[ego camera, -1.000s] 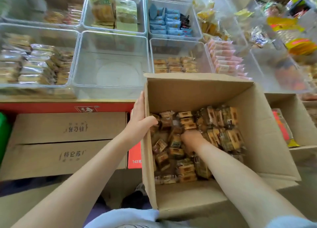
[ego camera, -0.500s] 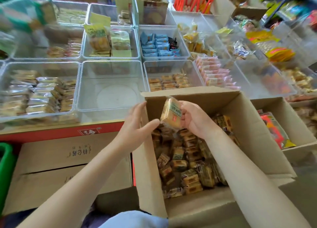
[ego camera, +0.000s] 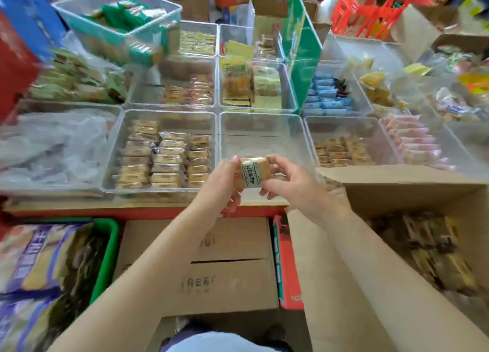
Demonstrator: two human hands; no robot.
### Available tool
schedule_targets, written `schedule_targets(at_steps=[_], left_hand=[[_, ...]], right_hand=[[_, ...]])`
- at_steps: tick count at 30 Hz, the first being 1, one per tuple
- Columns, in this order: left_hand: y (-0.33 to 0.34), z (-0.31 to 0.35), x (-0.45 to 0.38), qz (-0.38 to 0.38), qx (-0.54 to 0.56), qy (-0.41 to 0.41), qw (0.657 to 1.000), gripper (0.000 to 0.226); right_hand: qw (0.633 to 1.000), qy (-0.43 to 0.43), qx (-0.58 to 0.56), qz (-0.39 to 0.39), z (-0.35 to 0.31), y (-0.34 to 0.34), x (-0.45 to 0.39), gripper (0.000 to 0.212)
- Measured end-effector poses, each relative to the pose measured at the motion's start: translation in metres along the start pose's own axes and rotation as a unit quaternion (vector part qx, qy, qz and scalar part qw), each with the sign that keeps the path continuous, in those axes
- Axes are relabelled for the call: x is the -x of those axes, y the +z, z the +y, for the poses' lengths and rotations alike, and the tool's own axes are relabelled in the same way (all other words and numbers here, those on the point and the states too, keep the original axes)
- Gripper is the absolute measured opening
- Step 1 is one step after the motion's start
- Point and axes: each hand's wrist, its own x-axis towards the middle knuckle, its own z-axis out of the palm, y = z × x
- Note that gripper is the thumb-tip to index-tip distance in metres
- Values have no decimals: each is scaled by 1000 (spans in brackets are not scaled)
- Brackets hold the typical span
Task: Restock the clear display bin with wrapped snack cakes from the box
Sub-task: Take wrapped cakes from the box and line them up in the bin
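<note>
Now both hands, left hand [ego camera: 225,182] and right hand [ego camera: 296,185], pinch 1 wrapped snack cake [ego camera: 254,172] by its ends, long axis left-right, over the near rim of the clear display bin [ego camera: 264,129] just beyond.

Shop: clear bins [ego camera: 169,119] of packaged snacks

Both hands pinching one tan wrapped snack cake [ego camera: 254,172]: left hand [ego camera: 221,185] at its left edge, right hand [ego camera: 299,183] at its right. Held over the near rim of a clear plastic display bin [ego camera: 264,129]. Open brown cardboard box [ego camera: 412,193] of wrapped cakes at near right.
</note>
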Motion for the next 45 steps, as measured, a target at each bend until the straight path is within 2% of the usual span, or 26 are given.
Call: schedule_targets(at_steps=[3, 6, 7, 9, 11, 12, 14, 15, 17, 18, 21, 23, 27, 31, 39, 45], left_hand=[[-63, -18, -20, 22, -49, 61, 997, 29], [-114, -35, -35, 41, -29, 114, 992, 14], [-129, -41, -42, 46, -30, 125, 991, 13], [-154, -53, -57, 28, -37, 128, 991, 14], [-180, -71, -78, 24, -100, 134, 986, 32], [-194, -83, -92, 60, -167, 133, 975, 45], [-224, -106, -116, 161, -326, 119, 924, 60], [-236, -117, -125, 181, -395, 102, 895, 65], [-249, -138, -136, 172, -490, 78, 851, 64], [-250, -144, -138, 167, -514, 83, 837, 62], [-247, -148, -141, 165, -528, 88, 829, 59], [-247, -149, -141, 164, -539, 83, 822, 60], [-246, -152, -145, 168, -548, 75, 816, 63], [-247, -151, -145, 164, -547, 71, 818, 66], [-248, -151, -145, 160, -558, 66, 811, 63], [-247, -151, -145, 169, -556, 71, 811, 59]], right_hand=[[999, 46, -17, -17, -6, 54, -46, 25], [985, 126, -111, -34, -9, 106, -89, 54], [981, 148, -121, -30, -11, 121, -102, 56], [978, 173, -113, 7, -8, 146, -127, 46], [979, 176, -91, 50, -4, 161, -150, 38], [979, 176, -80, 65, -1, 164, -162, 37], [978, 173, -76, 84, 1, 164, -181, 33], [977, 172, -82, 92, 3, 162, -190, 31], [975, 171, -90, 114, 7, 157, -210, 26], [973, 167, -98, 124, 8, 155, -222, 23], [963, 162, -133, 171, 9, 154, -265, 11], [956, 170, -130, 199, 11, 156, -300, 13], [965, 171, -17, 200, 19, 171, -359, 16], [968, 180, 136, 108, 36, 193, -384, 30], [930, 187, 317, 24, 45, 206, -399, 46], [895, 154, 414, 56, 49, 228, -388, 53]])
